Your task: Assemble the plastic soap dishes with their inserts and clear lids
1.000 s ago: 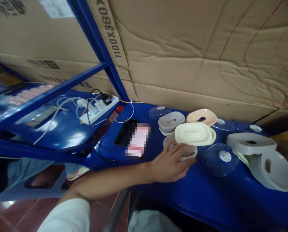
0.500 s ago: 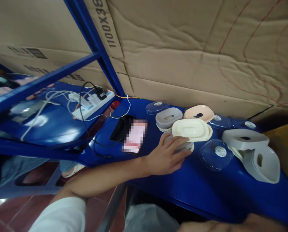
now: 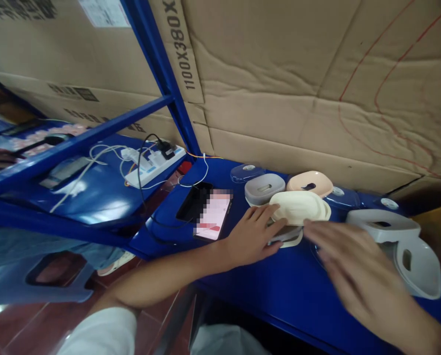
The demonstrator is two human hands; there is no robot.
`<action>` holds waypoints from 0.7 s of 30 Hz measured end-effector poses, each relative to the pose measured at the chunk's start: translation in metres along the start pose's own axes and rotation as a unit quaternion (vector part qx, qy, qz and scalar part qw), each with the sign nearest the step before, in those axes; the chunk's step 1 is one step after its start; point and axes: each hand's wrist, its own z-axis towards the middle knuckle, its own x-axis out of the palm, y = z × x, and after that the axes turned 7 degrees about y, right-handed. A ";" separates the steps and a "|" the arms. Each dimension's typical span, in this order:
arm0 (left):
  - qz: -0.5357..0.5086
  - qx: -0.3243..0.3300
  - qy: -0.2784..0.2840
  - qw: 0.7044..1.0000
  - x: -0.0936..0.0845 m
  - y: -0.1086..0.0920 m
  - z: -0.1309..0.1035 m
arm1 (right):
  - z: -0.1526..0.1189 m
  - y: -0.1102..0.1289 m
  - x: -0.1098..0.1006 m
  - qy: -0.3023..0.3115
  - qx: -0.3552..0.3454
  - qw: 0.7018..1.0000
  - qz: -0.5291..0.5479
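Observation:
At the middle right, a cream oval soap dish [image 3: 297, 207] lies on top of a grey soap dish [image 3: 285, 233], with a cream rim showing underneath. My left hand [image 3: 252, 234] curves around the left end of this stack, its fingers spread along the side and touching the dishes. Slightly blurred, my right hand [image 3: 360, 271] hovers to the right with its fingers stretched out and nothing in them. Its fingertips come close to the cream dish's right end; contact is unclear. Behind the stack are another grey dish [image 3: 265, 186] and a peach dish [image 3: 309, 183], both slotted.
Two grey slotted pieces [image 3: 420, 261] [image 3: 383, 222] sit at the right, with clear lids [image 3: 246, 172] [image 3: 340, 197] near the cardboard [image 3: 260, 133]. A phone [image 3: 215, 217] lies left of my hand. A power strip [image 3: 155, 167] and cables rest beyond the blue frame [image 3: 172, 98].
My right hand has risen from the bottom edge to beside the stack. My left hand has stayed at the stack's left end, its fingers now more spread. The view has shifted slightly.

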 end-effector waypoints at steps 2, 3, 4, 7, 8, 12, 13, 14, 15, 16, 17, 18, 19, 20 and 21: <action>0.000 -0.022 0.015 1.000 -0.001 0.001 -0.001 | -0.005 -0.009 0.028 0.020 -0.024 0.999 -0.041; -0.001 -0.028 0.021 0.999 -0.001 0.001 -0.001 | -0.011 -0.013 0.041 0.030 -0.022 0.997 -0.060; -0.003 -0.031 0.025 0.999 -0.002 0.002 -0.002 | -0.018 -0.018 0.052 0.040 -0.010 0.996 -0.078; -0.018 -0.030 0.033 0.999 -0.007 0.004 -0.002 | -0.038 -0.033 0.069 0.081 0.043 0.990 -0.105; -0.026 -0.030 0.032 0.999 -0.008 0.005 -0.002 | -0.042 -0.039 0.071 0.091 0.054 0.989 -0.107; -0.032 -0.048 0.028 0.998 -0.013 0.005 -0.001 | -0.051 -0.058 0.069 0.111 0.079 0.985 -0.104; -0.027 -0.058 0.029 0.997 -0.014 0.005 -0.001 | -0.050 -0.060 0.068 0.112 0.087 0.984 -0.105; -0.026 -0.069 0.032 0.997 -0.013 0.005 -0.001 | -0.049 -0.061 0.069 0.109 0.093 0.984 -0.103; -0.031 -0.079 0.036 0.996 -0.013 0.005 -0.001 | -0.047 -0.061 0.069 0.103 0.096 0.985 -0.096; -0.043 -0.086 0.042 0.994 -0.012 0.005 -0.001 | -0.044 -0.059 0.070 0.094 0.093 0.988 -0.080; -0.061 -0.091 0.047 0.993 -0.011 0.006 -0.001 | -0.040 -0.055 0.070 0.084 0.085 0.991 -0.058; -0.080 -0.092 0.053 0.991 -0.010 0.008 0.000 | -0.036 -0.049 0.069 0.072 0.076 0.994 -0.029; -0.097 -0.091 0.058 0.989 -0.009 0.009 0.000 | -0.032 -0.041 0.067 0.058 0.066 0.996 0.008; -0.110 -0.090 0.060 0.988 -0.008 0.011 0.001 | -0.029 -0.032 0.063 0.050 0.058 0.996 0.054; -0.116 -0.090 0.058 0.987 -0.007 0.013 0.002 | -0.028 -0.020 0.057 0.051 0.053 0.992 0.104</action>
